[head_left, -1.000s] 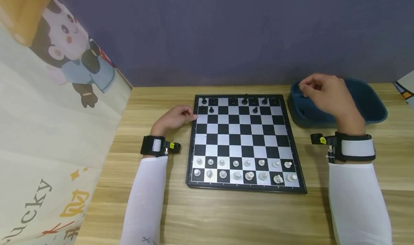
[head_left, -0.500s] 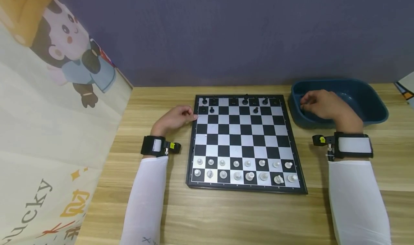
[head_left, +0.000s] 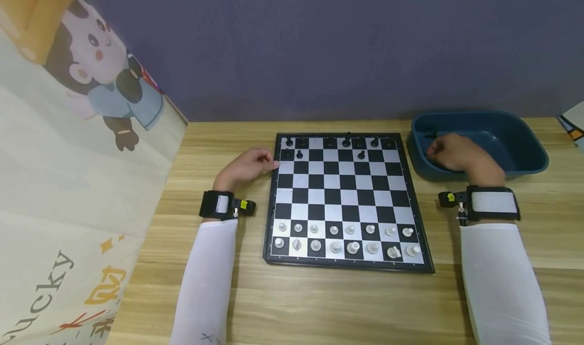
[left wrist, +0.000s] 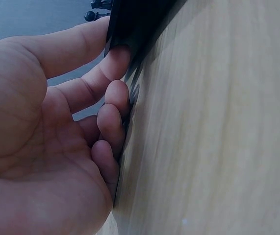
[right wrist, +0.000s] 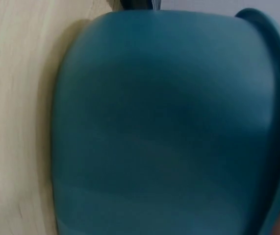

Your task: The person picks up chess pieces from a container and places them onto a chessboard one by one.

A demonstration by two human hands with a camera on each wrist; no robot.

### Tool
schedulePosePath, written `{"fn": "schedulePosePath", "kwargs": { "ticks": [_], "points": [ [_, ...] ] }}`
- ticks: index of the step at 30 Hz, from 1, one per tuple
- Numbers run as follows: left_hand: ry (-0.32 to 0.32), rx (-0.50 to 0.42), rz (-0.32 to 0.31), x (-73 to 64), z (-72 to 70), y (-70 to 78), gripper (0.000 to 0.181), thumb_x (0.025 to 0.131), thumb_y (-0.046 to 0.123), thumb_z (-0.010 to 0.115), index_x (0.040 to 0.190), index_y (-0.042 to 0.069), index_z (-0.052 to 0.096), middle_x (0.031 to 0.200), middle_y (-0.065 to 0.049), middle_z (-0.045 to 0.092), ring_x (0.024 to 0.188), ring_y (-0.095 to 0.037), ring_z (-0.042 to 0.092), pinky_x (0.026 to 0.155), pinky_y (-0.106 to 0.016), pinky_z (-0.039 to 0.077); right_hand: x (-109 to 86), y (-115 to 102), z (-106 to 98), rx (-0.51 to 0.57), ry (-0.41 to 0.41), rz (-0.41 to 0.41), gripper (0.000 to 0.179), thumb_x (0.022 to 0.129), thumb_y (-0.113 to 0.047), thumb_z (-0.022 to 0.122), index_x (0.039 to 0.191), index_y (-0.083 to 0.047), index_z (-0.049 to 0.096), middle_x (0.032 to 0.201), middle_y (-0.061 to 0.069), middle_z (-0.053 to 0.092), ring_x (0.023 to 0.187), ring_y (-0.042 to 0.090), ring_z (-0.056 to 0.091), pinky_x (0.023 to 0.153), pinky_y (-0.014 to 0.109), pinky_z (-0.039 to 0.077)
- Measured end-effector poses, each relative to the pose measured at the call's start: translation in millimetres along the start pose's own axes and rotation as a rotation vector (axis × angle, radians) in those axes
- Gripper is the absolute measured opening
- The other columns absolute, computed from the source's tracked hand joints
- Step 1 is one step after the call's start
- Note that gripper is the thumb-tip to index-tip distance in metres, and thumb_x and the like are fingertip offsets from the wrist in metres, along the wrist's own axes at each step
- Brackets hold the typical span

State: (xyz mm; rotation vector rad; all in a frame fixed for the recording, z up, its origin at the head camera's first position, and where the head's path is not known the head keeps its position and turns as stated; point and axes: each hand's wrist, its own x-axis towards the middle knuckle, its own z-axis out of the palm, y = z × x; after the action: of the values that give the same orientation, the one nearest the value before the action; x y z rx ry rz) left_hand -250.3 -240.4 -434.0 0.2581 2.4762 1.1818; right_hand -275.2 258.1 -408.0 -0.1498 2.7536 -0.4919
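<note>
A black-framed chessboard (head_left: 339,183) lies on the wooden table. My left hand (head_left: 246,165) holds its left edge: in the left wrist view, the thumb (left wrist: 81,46) lies against the top of the frame and the index finger (left wrist: 113,63) against its side. My right hand (head_left: 456,153) reaches down into a dark blue plastic basin (head_left: 515,145), fingers bent near its left inner wall. Black chess pieces (head_left: 431,135) lie by those fingers. Whether the fingertips grip one is hidden; the right wrist view shows mostly the basin's outer wall (right wrist: 169,122).
White chess pieces (head_left: 353,247) fill the two near rows of the board. Several black ones (head_left: 346,142) stand on the far rows, with gaps between them. A dark wall (head_left: 292,56) rises behind the table; a printed cloth (head_left: 82,183) hangs at left.
My right hand has lowered from above the basin's rim into the basin, and its wrist has shifted slightly left. The left hand stays at the board's edge.
</note>
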Motion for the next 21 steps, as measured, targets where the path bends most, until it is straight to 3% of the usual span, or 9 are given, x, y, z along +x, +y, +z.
{"fn": "schedulePosePath", "kwargs": {
  "ticks": [10, 21],
  "points": [
    [0.004, 0.024, 0.009, 0.2, 0.3, -0.5, 0.025, 0.103, 0.035, 0.062, 0.098, 0.01, 0.062, 0.093, -0.006, 0.057, 0.086, -0.024, 0.051, 0.081, -0.037, 0.045, -1.1, 1.8, -5.4, 0.025, 0.031, -0.002, 0.031, 0.102, -0.023, 0.053, 0.11, 0.005, 0.065, 0.104, 0.024, 0.063, 0.091, 0.037, 0.055, 0.071, 0.045, 0.045],
    [0.002, 0.032, 0.01, 0.6, -0.2, 0.6, 0.024, 0.103, 0.034, 0.062, 0.097, 0.011, 0.062, 0.092, -0.006, 0.057, 0.084, -0.024, 0.051, 0.079, -0.036, 0.045, -4.3, 2.3, -5.9, 0.095, 0.164, -0.064, 0.027, 0.102, -0.016, 0.054, 0.12, 0.004, 0.058, 0.116, 0.033, 0.062, 0.098, 0.043, 0.058, 0.078, 0.056, 0.046]
  ]
}}
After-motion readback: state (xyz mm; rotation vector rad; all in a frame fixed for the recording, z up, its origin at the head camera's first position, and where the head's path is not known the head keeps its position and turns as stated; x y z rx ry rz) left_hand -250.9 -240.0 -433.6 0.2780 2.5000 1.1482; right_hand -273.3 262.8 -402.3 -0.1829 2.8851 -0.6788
